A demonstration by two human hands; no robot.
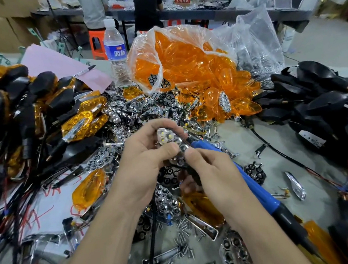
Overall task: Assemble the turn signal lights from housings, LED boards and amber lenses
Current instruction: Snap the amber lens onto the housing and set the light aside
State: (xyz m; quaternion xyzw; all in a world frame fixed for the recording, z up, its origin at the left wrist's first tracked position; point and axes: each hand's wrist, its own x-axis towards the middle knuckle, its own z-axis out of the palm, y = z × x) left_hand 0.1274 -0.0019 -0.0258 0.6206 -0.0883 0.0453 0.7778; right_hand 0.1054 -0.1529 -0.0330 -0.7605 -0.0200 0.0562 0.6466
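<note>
My left hand (143, 155) grips a chrome reflector with its LED board (167, 137), which shows lit white LEDs, held above the middle of the table. My right hand (209, 168) pinches the near end of the same part, and a blue-handled electric screwdriver (254, 186) lies along that hand and forearm. A clear bag of amber lenses (184, 62) sits behind, with lenses spilling out. Black housings (323, 103) are piled at the right. Finished amber-lensed lights (42, 104) with wires are heaped at the left.
Loose chrome reflectors (138, 107) cover the table centre. Small screws (183, 233) lie near the front edge. A water bottle (115, 51) and a pink sheet with a pen (59, 63) stand at the back left. Two people stand at a far table.
</note>
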